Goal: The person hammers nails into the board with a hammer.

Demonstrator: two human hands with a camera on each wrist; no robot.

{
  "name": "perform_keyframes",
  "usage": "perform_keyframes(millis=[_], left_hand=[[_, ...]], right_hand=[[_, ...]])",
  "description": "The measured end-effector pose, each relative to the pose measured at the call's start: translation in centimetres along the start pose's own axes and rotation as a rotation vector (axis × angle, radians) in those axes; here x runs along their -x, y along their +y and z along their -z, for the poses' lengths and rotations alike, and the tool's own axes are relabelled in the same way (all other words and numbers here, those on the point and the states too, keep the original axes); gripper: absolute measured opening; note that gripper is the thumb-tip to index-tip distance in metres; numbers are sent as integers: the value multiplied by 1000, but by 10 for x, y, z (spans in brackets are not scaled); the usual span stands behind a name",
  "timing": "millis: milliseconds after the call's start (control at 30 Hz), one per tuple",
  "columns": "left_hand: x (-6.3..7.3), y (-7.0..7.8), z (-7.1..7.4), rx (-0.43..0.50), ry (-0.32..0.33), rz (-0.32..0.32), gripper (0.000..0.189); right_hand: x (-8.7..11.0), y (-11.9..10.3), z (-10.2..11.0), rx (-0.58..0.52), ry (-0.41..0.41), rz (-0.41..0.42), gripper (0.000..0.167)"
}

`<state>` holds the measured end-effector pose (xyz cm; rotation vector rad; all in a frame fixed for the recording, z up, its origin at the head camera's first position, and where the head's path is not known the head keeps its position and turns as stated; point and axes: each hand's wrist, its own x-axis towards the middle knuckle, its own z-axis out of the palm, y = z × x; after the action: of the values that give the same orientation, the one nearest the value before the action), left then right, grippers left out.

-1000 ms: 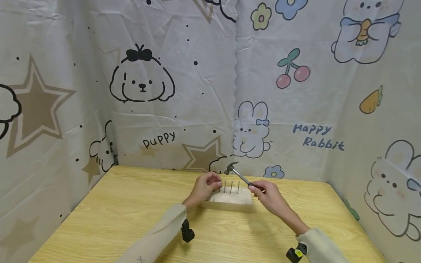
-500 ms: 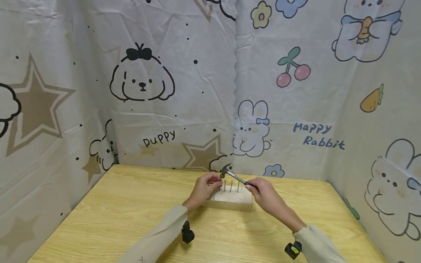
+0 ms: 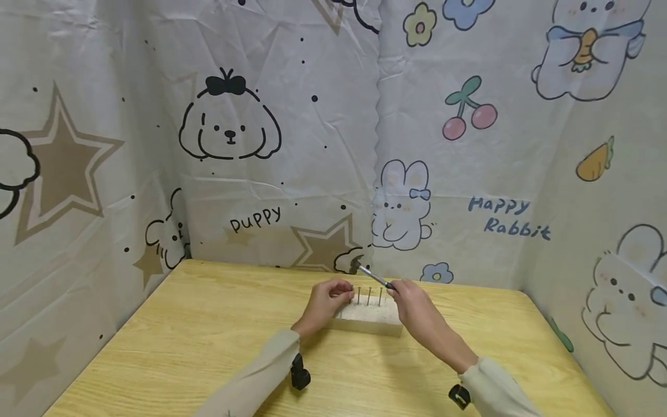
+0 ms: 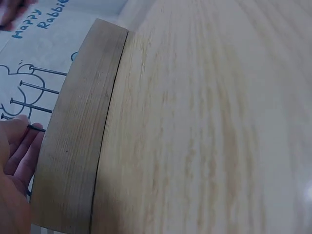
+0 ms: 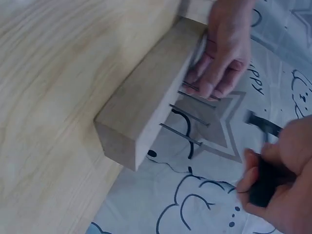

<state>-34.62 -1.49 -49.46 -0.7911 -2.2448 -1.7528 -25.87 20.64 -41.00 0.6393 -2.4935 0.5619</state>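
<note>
A pale wooden block [image 3: 371, 325] lies on the table with a row of nails upright in its top. My left hand [image 3: 326, 304], at the block's left end, pinches the leftmost nail [image 4: 37, 128] between thumb and fingers. Three more nails stand free to its right, among them the middle nail [image 3: 369, 296] and the rightmost nail [image 5: 180, 133]. My right hand [image 3: 420, 313] grips a claw hammer [image 3: 373, 276] by its black handle [image 5: 263, 183]. The hammer's dark head is raised above the pinched nail and the left fingertips, blurred in the right wrist view.
The wood-grain table [image 3: 219, 336] reaches back to a printed cloth [image 3: 312, 150] that hangs behind it and on both sides. A small black camera [image 3: 300, 372] sits at the left wrist and another black camera [image 3: 460, 397] at the right.
My right hand has moved left with the hammer; its head dipped toward the pinched nail, then rose a little. My left hand keeps its pinch at the same spot.
</note>
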Motion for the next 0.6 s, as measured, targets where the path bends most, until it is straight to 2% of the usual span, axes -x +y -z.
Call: perform_keyframes(millis=[67,100,133,267,300,333,433,500,600], left_hand=[[1,-1,-1,12,2,4,12],[1,-1,-1,21,4,0,13],[1,-1,-1,26,7,-4,13],[0,-2,1,47,26,-9,12],[0,-2,1,45,27,-10,12],[0,-2,2,44,26,-3,13],[1,-1,3,41,16,15,16],[2,-1,3,40,12,21,17],[0,0,2,47,22,13,16]], right_hand=[[1,0,0,-19,95,23,4],[2,0,1,-22,118,31,4],[3,0,1,-26,115,33,4],[5,-1,-1,24,-7,7,5],[5,-1,-1,31,-11,7,5],[5,-1,-1,27,8,11,4],[3,-1,1,-15,143,55,4],[1,-2,3,-34,182,71,5],[-1,-3,5,-33,62,31,5]])
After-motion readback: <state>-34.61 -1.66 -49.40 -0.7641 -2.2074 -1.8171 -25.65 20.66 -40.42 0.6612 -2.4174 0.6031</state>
